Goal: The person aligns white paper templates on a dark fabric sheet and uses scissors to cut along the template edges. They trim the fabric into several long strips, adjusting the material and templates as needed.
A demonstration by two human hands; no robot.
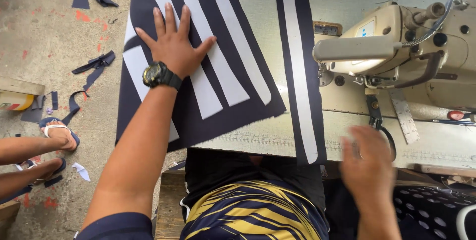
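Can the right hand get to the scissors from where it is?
Probably yes. The right hand is blurred, open and right beside the scissors, which lie on the table with nothing between them.

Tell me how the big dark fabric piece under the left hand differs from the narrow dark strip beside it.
The big fabric piece is wide and carries several white stripes; the narrow strip carries only one. The left hand lies flat on the big piece, while no hand touches the strip; the blurred right hand is just to its right. Both are dark navy, lying on the sewing table.
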